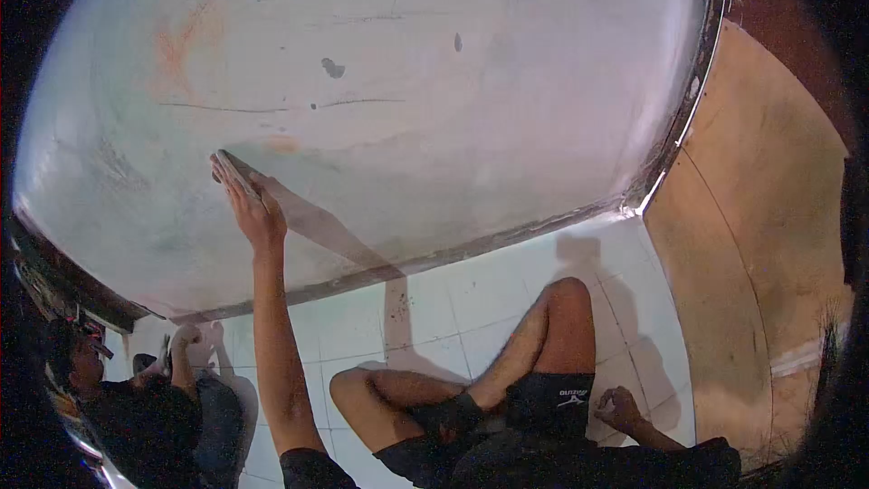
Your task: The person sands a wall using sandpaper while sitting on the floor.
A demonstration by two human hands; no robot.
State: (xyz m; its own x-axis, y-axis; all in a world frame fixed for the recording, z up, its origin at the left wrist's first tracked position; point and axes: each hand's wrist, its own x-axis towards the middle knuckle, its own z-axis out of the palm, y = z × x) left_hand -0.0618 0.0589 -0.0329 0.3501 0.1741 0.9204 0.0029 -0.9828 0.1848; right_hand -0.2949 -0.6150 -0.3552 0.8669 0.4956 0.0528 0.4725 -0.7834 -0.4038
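The wearer's bare legs (543, 335) are folded on pale floor tiles (362, 335), in dark shorts (549, 403) with a white logo. Beside the knee on the right, the right hand (620, 412) is loosely curled; whether it holds anything I cannot tell. Farther out, the left hand (252, 204) reaches up, its fingers nearly straight along a thin flat pad (237, 172), which lies between them and a large curved panel (434, 145). The panel is whitish, with orange and greenish smudges, dark chips, scratch lines and a dark border. A co-worker (136, 417) in dark clothes sits at the left; a tan surface (733, 244) lies beyond the panel's right edge.
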